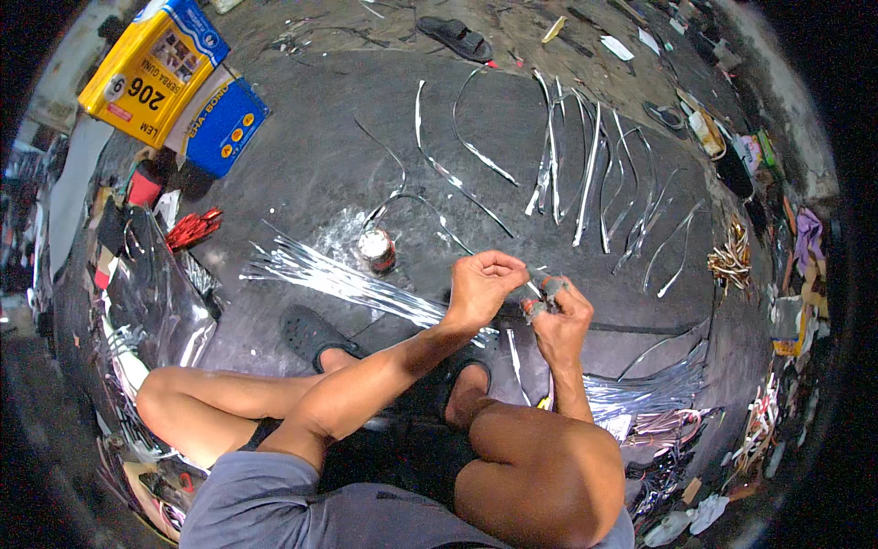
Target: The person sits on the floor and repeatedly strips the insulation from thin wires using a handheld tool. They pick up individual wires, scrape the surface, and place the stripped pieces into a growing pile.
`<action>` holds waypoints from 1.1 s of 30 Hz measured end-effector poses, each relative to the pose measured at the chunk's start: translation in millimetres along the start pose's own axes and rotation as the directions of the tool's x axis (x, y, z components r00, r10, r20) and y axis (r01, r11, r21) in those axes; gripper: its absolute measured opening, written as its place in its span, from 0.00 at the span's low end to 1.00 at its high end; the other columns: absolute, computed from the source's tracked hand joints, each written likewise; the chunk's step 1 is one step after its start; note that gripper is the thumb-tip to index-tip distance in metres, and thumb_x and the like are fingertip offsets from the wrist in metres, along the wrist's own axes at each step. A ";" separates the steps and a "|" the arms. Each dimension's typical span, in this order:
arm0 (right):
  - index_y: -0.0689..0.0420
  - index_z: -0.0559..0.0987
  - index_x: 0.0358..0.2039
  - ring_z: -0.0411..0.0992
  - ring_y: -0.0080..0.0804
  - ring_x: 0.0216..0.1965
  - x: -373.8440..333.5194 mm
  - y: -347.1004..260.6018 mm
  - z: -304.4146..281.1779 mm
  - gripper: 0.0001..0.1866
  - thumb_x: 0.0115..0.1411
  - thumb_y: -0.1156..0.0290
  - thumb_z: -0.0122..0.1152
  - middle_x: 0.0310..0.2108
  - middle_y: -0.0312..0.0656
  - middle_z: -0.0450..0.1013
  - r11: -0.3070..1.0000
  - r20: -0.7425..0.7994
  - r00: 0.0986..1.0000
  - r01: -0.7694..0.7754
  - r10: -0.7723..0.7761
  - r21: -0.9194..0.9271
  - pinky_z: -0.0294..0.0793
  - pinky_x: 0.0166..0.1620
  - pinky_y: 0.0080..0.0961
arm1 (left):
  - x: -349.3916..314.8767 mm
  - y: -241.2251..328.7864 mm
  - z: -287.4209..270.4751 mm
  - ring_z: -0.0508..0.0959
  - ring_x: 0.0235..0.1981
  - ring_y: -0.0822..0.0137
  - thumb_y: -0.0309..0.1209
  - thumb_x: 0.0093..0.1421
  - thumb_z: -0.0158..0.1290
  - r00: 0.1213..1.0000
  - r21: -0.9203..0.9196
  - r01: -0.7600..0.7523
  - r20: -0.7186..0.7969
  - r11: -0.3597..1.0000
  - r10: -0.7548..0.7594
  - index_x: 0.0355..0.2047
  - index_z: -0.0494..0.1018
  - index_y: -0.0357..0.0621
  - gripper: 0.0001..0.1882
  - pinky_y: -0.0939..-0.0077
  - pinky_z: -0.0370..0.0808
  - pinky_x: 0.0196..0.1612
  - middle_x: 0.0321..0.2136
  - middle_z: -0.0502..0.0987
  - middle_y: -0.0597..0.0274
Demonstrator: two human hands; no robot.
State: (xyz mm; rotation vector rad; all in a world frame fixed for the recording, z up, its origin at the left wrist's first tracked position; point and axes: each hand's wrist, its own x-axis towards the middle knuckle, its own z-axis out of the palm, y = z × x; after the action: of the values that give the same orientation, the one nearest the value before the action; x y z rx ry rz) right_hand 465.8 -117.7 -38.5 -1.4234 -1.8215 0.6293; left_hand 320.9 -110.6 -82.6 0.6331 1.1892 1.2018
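My left hand (487, 289) is closed in a pinch on a thin, shiny strip (444, 222), which curves away toward a small can. My right hand (562, 318) is closed beside it, its thumb and fingers around the strip's short pale end. Grey wrapping or grime covers those right fingertips, and their exact grip is partly hidden. The small round can (377, 249), pale on top and smeared with white, stands on the floor left of the hands. A bundle of silver strips (343, 291) lies below the can and runs under my left wrist.
Separate strips (585, 174) lie spread on the dark mat (311, 119) ahead. Another silver bundle (645, 389) is at the right by my knee. A yellow-and-blue tin (151, 73) stands far left, near red strips (194, 229). Gold strips (730, 261) and a sandal (455, 37) lie farther out.
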 end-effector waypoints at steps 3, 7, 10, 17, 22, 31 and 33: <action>0.66 0.79 0.28 0.73 0.36 0.25 -0.6 -3.2 4.7 0.11 0.41 0.78 0.67 0.25 0.45 0.74 0.999 -0.018 0.999 -0.026 0.027 0.033 0.70 0.30 0.30 | -7.0 -2.2 -5.5 0.78 0.30 0.77 0.26 0.56 0.62 0.992 -0.221 0.129 0.045 0.967 -0.122 0.37 0.79 0.37 0.09 0.85 0.74 0.34 0.30 0.82 0.63; 0.65 0.79 0.28 0.74 0.36 0.25 2.4 -10.3 12.4 0.10 0.42 0.78 0.68 0.24 0.45 0.74 0.995 -0.023 0.999 -0.022 0.024 0.101 0.70 0.29 0.30 | -12.2 -5.4 -14.5 0.78 0.33 0.77 0.27 0.58 0.61 0.981 -0.461 0.192 0.098 0.867 -0.165 0.40 0.79 0.39 0.10 0.85 0.73 0.37 0.32 0.81 0.64; 0.63 0.79 0.28 0.73 0.39 0.24 7.1 -21.1 16.0 0.11 0.43 0.77 0.69 0.24 0.46 0.73 0.995 0.015 0.997 0.074 -0.076 0.065 0.70 0.28 0.31 | -12.5 -1.8 -24.6 0.78 0.31 0.76 0.27 0.59 0.61 0.993 -0.506 0.112 0.083 0.855 -0.081 0.39 0.79 0.39 0.08 0.84 0.73 0.36 0.30 0.80 0.65; 0.62 0.77 0.28 0.72 0.41 0.22 12.7 -41.7 23.7 0.13 0.41 0.75 0.71 0.23 0.45 0.71 0.918 0.134 0.908 0.389 -0.396 0.079 0.70 0.25 0.32 | -14.9 32.5 -69.1 0.76 0.27 0.75 0.23 0.57 0.59 0.981 -0.287 -0.181 -0.122 0.941 0.151 0.34 0.78 0.38 0.04 0.80 0.72 0.34 0.27 0.79 0.65; 0.61 0.77 0.28 0.73 0.42 0.22 -7.0 -29.9 31.7 0.15 0.39 0.76 0.72 0.23 0.44 0.71 0.922 0.251 0.888 0.359 -0.385 0.144 0.71 0.25 0.33 | 10.1 70.7 -170.3 0.75 0.24 0.73 0.22 0.57 0.58 0.903 -0.190 -0.259 -0.396 0.947 0.167 0.33 0.76 0.36 0.04 0.80 0.72 0.31 0.26 0.78 0.63; 0.61 0.78 0.28 0.72 0.46 0.26 -81.6 40.1 14.9 0.11 0.41 0.77 0.65 0.24 0.49 0.73 0.964 0.547 0.836 -0.117 -0.033 0.237 0.71 0.30 0.35 | 43.6 29.8 -409.1 0.75 0.20 0.68 0.22 0.56 0.61 0.635 -0.109 -0.154 -0.773 0.982 0.014 0.28 0.75 0.34 0.06 0.79 0.72 0.21 0.23 0.77 0.57; 0.61 0.78 0.28 0.72 0.44 0.25 -98.5 60.8 6.9 0.10 0.41 0.77 0.65 0.23 0.50 0.72 0.984 0.534 0.842 -0.017 -0.081 0.176 0.70 0.29 0.34 | 42.1 9.8 -436.3 0.75 0.19 0.67 0.22 0.56 0.61 0.560 -0.077 -0.100 -0.829 0.992 -0.008 0.27 0.74 0.33 0.06 0.79 0.71 0.21 0.22 0.76 0.57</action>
State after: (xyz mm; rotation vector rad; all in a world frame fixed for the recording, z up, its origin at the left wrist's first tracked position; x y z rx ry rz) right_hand 509.3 -195.8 -112.5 -1.1637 -2.1417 1.2419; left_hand -91.1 -155.4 -225.7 -0.0649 1.8749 1.6819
